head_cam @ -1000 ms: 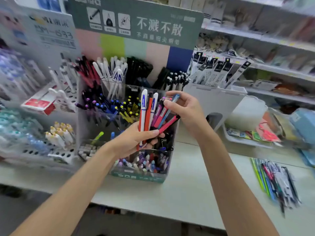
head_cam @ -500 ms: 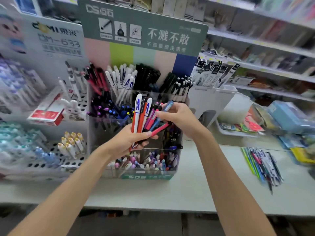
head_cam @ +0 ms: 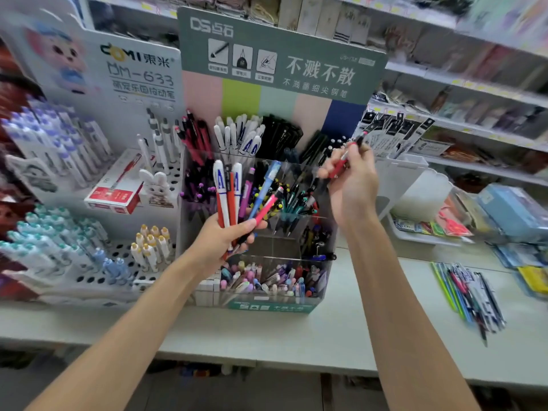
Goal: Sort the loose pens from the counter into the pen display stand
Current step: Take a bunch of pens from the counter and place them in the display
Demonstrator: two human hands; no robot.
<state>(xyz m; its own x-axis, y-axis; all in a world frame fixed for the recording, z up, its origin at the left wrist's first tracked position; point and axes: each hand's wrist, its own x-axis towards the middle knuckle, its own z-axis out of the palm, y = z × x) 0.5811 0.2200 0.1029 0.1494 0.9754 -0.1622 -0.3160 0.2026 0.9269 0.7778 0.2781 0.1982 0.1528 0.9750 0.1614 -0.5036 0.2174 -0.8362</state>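
The left hand (head_cam: 221,241) is closed around a bunch of pens (head_cam: 237,194). The pens fan out and point up: two white ones with a blue letter, an orange one, a purple one, a blue one and a pink one. This hand is in front of the pen display stand (head_cam: 271,307), by its middle row of clear boxes. The right hand (head_cam: 353,185) is up higher, near the top right of the stand. Its fingers pinch one red pen (head_cam: 341,161), which tilts with its dark end up and to the right. The stand sits on the pale counter (head_cam: 341,330), and its boxes hold lots of pens in many colours. More loose pens (head_cam: 471,295) lie in a heap on the counter, well off to the right. A white rack (head_cam: 89,277) with round holes stands just left of the stand.
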